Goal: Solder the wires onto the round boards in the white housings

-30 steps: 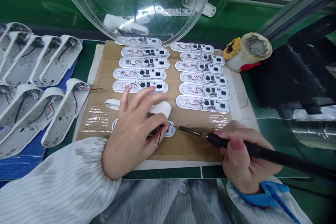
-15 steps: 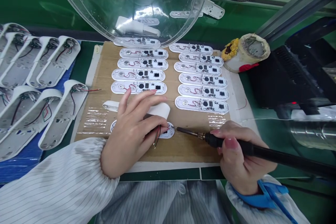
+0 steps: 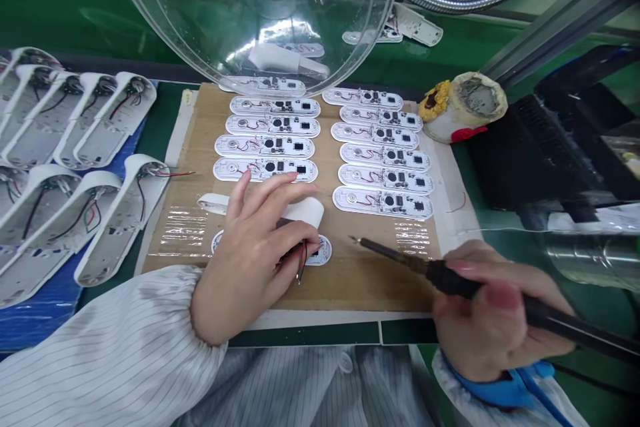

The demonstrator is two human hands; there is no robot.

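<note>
My left hand (image 3: 255,247) lies over a white plastic housing (image 3: 310,211) and a white-backed circuit board (image 3: 324,251) on the cardboard. Its thumb and index finger are pinched together at the board's right part, beside thin red and black wires (image 3: 301,261). The palm hides most of both parts. In my right hand (image 3: 495,313) is a black soldering iron (image 3: 450,278); its metal tip points left and hangs to the right of the board, apart from it.
Two columns of circuit boards (image 3: 383,202) lie on the cardboard (image 3: 375,283). Several white housings with wires (image 3: 123,220) stand at left. A clear round shield (image 3: 345,73) overhangs the back. At right are a crusted cup (image 3: 467,107) and a black device (image 3: 520,147).
My right hand has drawn the soldering iron back to the right, so its tip has come away from the board's end. My left hand has hardly moved.
</note>
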